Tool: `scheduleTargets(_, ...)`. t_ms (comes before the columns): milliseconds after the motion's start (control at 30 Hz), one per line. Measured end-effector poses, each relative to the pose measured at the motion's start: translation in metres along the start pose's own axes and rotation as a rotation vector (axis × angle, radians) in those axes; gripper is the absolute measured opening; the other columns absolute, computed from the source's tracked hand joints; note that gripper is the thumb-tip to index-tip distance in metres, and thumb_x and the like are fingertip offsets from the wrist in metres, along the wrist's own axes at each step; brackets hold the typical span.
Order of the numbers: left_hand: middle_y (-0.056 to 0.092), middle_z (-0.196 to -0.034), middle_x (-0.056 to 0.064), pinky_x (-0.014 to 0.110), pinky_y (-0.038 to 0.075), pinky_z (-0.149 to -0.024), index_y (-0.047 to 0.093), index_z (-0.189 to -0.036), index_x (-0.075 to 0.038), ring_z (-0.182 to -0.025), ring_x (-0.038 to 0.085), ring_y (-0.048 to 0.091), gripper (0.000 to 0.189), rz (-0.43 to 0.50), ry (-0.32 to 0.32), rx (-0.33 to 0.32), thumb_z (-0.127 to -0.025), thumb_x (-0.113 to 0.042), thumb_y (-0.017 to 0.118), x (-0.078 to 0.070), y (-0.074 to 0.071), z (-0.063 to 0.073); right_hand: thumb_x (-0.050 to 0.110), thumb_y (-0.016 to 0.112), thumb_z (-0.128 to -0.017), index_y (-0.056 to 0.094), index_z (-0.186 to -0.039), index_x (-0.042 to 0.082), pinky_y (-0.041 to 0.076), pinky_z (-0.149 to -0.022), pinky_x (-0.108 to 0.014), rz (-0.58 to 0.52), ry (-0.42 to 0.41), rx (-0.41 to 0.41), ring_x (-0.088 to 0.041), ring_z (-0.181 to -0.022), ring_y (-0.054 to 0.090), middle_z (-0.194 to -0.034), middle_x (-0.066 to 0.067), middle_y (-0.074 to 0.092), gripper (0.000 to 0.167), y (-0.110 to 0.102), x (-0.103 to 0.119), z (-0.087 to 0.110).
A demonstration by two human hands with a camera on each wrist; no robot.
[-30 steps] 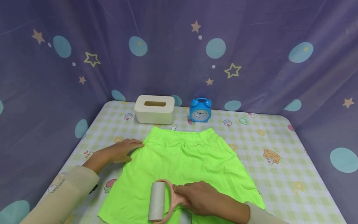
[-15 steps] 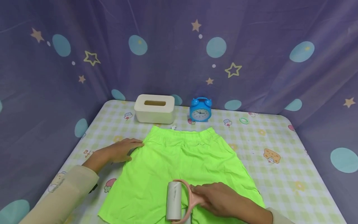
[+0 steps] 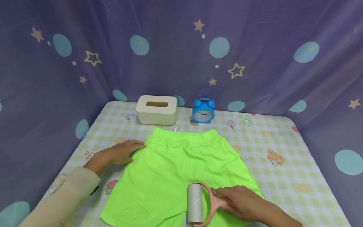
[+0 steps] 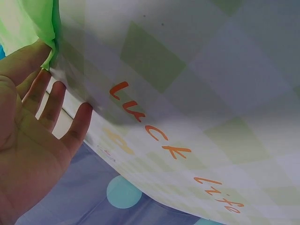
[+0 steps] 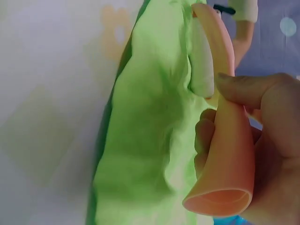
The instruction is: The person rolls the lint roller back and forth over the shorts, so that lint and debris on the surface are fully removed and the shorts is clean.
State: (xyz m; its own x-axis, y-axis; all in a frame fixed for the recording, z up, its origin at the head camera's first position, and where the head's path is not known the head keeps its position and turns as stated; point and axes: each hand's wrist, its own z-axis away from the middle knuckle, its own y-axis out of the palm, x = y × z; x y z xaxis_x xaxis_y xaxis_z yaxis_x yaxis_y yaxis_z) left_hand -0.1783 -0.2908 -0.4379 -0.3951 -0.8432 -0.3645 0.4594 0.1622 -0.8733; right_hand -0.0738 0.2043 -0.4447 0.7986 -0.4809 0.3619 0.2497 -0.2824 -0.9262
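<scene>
Neon-green shorts (image 3: 158, 170) lie spread out, waistband toward the back. My right hand (image 3: 244, 200) grips the peach-pink handle of a lint roller (image 3: 195, 203), fingers curled around it and thumb along the top. The roller's pale cylinder lies over the inner edge of the right leg, by the gap between the legs. In the right wrist view, the handle's hollow end (image 5: 220, 201) points toward the camera. My left hand (image 3: 122, 153) rests at the left side of the shorts below the waistband, its fingers fairly straight and fingertips touching the fabric edge in the left wrist view.
A cream tissue box (image 3: 156, 110) and a blue alarm clock (image 3: 203, 111) stand at the back of the table (image 3: 286, 189), behind the shorts. A small green ring (image 3: 247, 122) lies at the back right. Purple patterned curtains (image 3: 181, 63) surround the table.
My right hand has moved the lint roller rightward across the lower shorts, from the left leg to the inner edge of the right leg. My left hand has stayed in place.
</scene>
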Motion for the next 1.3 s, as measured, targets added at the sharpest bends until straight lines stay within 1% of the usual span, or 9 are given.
scheduleTargets(167,0.041,-0.159,0.016,0.063,0.04,-0.11,0.048,-0.152,-0.009,-0.144,0.049,0.037,0.068,-0.003,0.005,0.003,-0.09,-0.004,0.074,0.0,0.0,-0.001,0.032,0.076,-0.092,0.061,-0.137,0.024,0.058,-0.073,-0.03,-0.023,0.026,0.044,-0.007,-0.1,0.071,-0.121,0.004,0.075,0.048,-0.008,-0.013,0.015)
scheduleTargets(400,0.042,-0.158,0.017,0.063,0.04,-0.11,0.048,-0.152,-0.008,-0.143,0.049,0.038,0.067,-0.002,0.015,0.004,-0.09,-0.003,0.074,-0.001,0.0,-0.002,0.034,0.074,-0.094,0.06,-0.137,0.025,0.056,-0.07,-0.026,-0.053,-0.006,0.047,-0.005,-0.098,0.07,-0.121,0.002,0.074,0.046,-0.016,-0.03,0.033)
scheduleTargets(500,0.042,-0.158,0.017,0.063,0.04,-0.11,0.048,-0.152,-0.008,-0.143,0.049,0.038,0.067,-0.005,0.015,0.001,-0.09,-0.003,0.074,-0.001,0.001,-0.002,0.031,0.075,-0.093,0.061,-0.136,0.025,0.051,-0.066,-0.021,-0.1,-0.005,0.045,0.002,-0.09,0.065,-0.118,0.003,0.074,0.045,-0.021,-0.036,0.04)
scheduleTargets(567,0.041,-0.158,0.017,0.064,0.04,-0.11,0.047,-0.152,-0.009,-0.144,0.049,0.037,0.067,-0.004,0.01,0.003,-0.091,-0.004,0.074,-0.001,0.0,-0.002,0.029,0.076,-0.092,0.061,-0.134,0.026,0.049,-0.065,-0.019,-0.111,0.0,0.042,0.005,-0.089,0.062,-0.117,0.005,0.074,0.045,-0.025,-0.039,0.045)
scheduleTargets(767,0.041,-0.158,0.018,0.064,0.039,-0.111,0.047,-0.152,-0.008,-0.144,0.049,0.037,0.067,-0.004,0.014,-0.004,-0.09,-0.003,0.074,0.0,0.0,-0.002,0.031,0.076,-0.092,0.062,-0.135,0.026,0.048,-0.065,-0.021,-0.124,0.058,0.091,0.005,-0.093,0.061,-0.12,0.007,0.073,0.046,-0.04,-0.052,0.067)
scheduleTargets(900,0.042,-0.158,0.018,0.064,0.039,-0.111,0.048,-0.152,-0.008,-0.143,0.049,0.038,0.068,-0.009,0.021,-0.01,-0.09,-0.003,0.074,0.002,0.0,-0.002,0.034,0.073,-0.092,0.061,-0.135,0.026,0.043,-0.064,-0.019,-0.139,0.071,0.098,0.008,-0.088,0.055,-0.118,0.009,0.072,0.045,-0.047,-0.062,0.084)
scheduleTargets(1033,0.043,-0.157,0.019,0.063,0.04,-0.111,0.048,-0.151,-0.007,-0.143,0.049,0.039,0.068,-0.015,0.031,-0.015,-0.089,-0.003,0.075,0.002,0.001,-0.002,0.034,0.074,-0.09,0.061,-0.132,0.027,0.038,-0.064,-0.016,-0.152,0.075,0.086,0.009,-0.081,0.05,-0.11,0.015,0.069,0.044,-0.053,-0.071,0.098)
scheduleTargets(1233,0.043,-0.157,0.02,0.063,0.04,-0.11,0.048,-0.151,-0.006,-0.143,0.049,0.039,0.068,-0.013,0.03,-0.012,-0.089,-0.002,0.075,0.0,0.0,-0.002,0.031,0.075,-0.09,0.061,-0.133,0.027,0.038,-0.064,-0.017,-0.182,0.153,0.149,0.009,-0.085,0.05,-0.115,0.012,0.071,0.045,-0.062,-0.079,0.112)
scheduleTargets(1300,0.043,-0.157,0.02,0.063,0.04,-0.11,0.048,-0.151,-0.006,-0.143,0.049,0.039,0.068,-0.015,0.03,-0.01,-0.089,-0.002,0.075,0.0,0.0,-0.002,0.03,0.076,-0.09,0.061,-0.133,0.027,0.038,-0.063,-0.018,-0.189,0.169,0.164,0.009,-0.085,0.05,-0.113,0.013,0.07,0.046,-0.064,-0.082,0.116)
